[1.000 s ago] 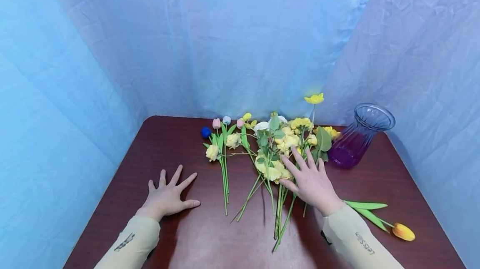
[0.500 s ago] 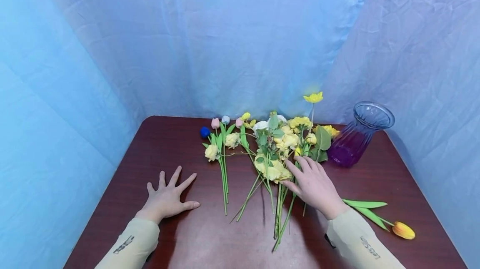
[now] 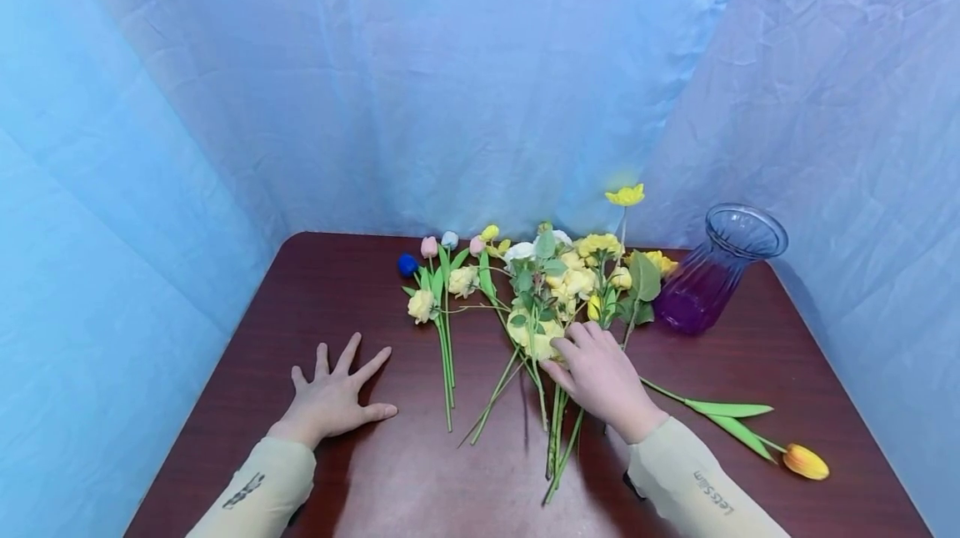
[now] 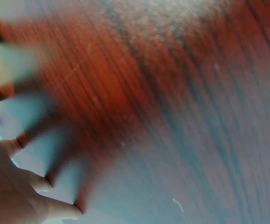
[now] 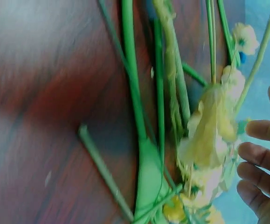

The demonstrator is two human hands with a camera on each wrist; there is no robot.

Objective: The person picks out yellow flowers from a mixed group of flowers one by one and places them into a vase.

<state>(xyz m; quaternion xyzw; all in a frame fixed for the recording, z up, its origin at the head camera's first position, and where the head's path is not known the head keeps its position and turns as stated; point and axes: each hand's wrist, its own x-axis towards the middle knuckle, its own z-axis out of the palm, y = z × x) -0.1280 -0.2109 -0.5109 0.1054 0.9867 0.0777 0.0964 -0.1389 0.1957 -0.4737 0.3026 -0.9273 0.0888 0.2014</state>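
Note:
My left hand (image 3: 332, 403) rests on the dark red tabletop with its fingers spread. Its fingertips meet the wood in the left wrist view. Over the stems of a heap of yellow flowers (image 3: 581, 281) hovers my right hand (image 3: 606, 378), its fingers loosely bent and holding nothing. In the right wrist view those fingers (image 5: 260, 156) hang beside a large pale yellow bloom (image 5: 207, 133), with green stems (image 5: 134, 74) beyond. White blooms (image 3: 519, 253) and green leaves mix into the heap. Part of the big pale bloom is hidden behind my right fingers in the head view.
A clear glass vase with a purple lower part (image 3: 697, 292) stands behind and right of the heap. An orange tulip (image 3: 806, 462) lies at the right. Pink tulips (image 3: 429, 247), a blue tulip (image 3: 407, 265) and cream roses (image 3: 421, 306) lie left of the heap. Blue curtains surround the table.
My right hand has drawn its fingers together from a spread pose and shifted a little left and nearer, uncovering more of the orange tulip's stem. My left hand has stayed put.

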